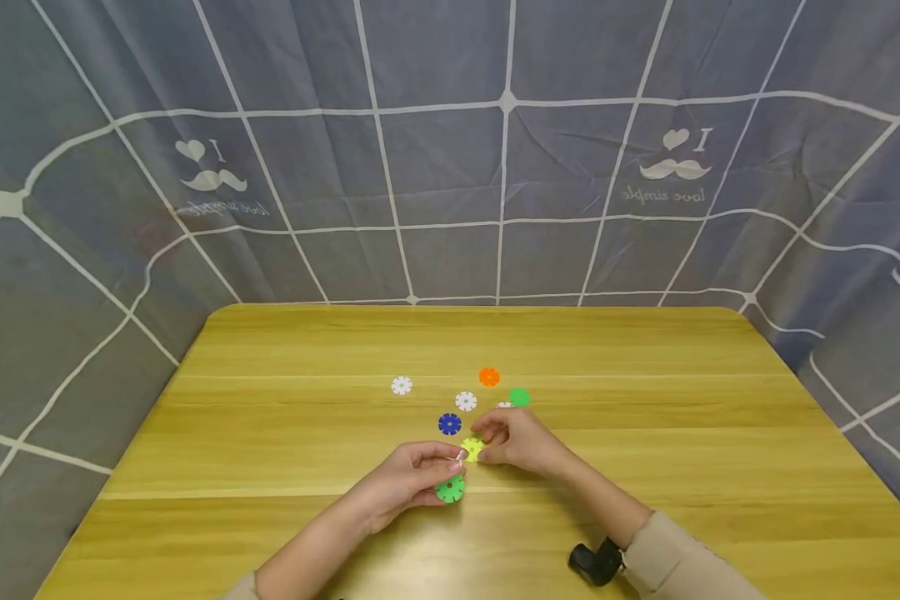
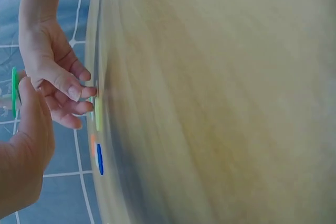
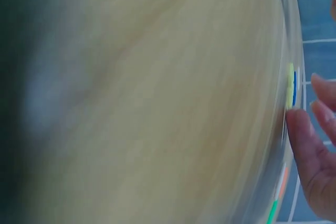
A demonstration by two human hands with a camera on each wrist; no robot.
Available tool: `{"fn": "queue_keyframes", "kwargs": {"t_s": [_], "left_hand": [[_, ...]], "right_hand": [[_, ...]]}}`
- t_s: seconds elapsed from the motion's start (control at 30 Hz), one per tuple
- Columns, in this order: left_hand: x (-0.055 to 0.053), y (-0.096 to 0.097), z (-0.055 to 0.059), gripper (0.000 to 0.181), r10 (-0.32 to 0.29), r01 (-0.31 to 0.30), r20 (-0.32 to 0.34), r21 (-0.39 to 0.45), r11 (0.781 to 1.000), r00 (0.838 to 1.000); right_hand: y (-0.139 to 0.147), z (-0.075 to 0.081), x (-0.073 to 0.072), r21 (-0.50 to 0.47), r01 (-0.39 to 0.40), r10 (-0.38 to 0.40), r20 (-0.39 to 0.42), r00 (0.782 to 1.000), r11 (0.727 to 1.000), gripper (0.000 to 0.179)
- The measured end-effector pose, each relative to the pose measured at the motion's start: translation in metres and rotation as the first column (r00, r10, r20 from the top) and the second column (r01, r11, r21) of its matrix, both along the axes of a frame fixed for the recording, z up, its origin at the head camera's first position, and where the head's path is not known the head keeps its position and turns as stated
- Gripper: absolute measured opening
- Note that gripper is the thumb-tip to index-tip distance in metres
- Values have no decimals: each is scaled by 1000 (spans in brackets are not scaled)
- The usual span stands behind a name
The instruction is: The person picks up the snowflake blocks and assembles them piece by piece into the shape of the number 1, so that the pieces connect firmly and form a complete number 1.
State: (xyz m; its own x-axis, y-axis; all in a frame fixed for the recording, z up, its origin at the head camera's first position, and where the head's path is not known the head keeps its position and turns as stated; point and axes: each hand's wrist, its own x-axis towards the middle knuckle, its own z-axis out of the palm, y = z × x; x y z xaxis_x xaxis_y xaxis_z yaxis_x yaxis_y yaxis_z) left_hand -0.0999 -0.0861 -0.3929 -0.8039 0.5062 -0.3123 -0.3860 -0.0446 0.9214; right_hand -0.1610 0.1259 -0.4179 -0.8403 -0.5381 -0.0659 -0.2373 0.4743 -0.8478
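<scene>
My left hand holds a green notched disc together with a small white piece between thumb and fingers. The green disc appears edge-on in the left wrist view. Just to the right, my right hand reaches down to a yellow notched disc on the table. The thumb meets that disc's edge in the right wrist view, while the other fingertips stand spread from the thumb. Beyond the hands lies a blue notched disc.
Farther back on the wooden table are white discs, an orange disc and another green disc. One white disc is partly covered by the right hand. A grey curtain hangs behind the table. A black device sits by the right wrist.
</scene>
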Motion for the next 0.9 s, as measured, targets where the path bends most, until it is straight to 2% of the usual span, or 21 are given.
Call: {"fn": "queue_keyframes", "kwargs": {"t_s": [0.27, 0.47, 0.7, 0.77, 0.9], "left_hand": [[-1, -1, 1, 45, 8, -8, -15, -12, 1000, 1000], [0, -2, 0, 45, 17, -17, -30, 4, 1000, 999], [-2, -1, 1, 47, 26, -26, -54, 1, 1000, 998], [-2, -1, 1, 46, 34, -35, -56, -4, 999, 998], [0, -1, 0, 46, 40, -41, -44, -6, 999, 998]], "right_hand": [[-12, 3, -2, 159, 28, -15, -77, 997, 987, 32], [-18, 0, -2, 198, 46, -21, -124, 992, 979, 30], [-12, 4, -1, 141, 41, -30, -75, 997, 989, 27], [-10, 5, -2, 94, 28, -26, -30, 999, 995, 22], [-6, 6, -3, 3, 36, -36, 135, 990, 999, 14]]}}
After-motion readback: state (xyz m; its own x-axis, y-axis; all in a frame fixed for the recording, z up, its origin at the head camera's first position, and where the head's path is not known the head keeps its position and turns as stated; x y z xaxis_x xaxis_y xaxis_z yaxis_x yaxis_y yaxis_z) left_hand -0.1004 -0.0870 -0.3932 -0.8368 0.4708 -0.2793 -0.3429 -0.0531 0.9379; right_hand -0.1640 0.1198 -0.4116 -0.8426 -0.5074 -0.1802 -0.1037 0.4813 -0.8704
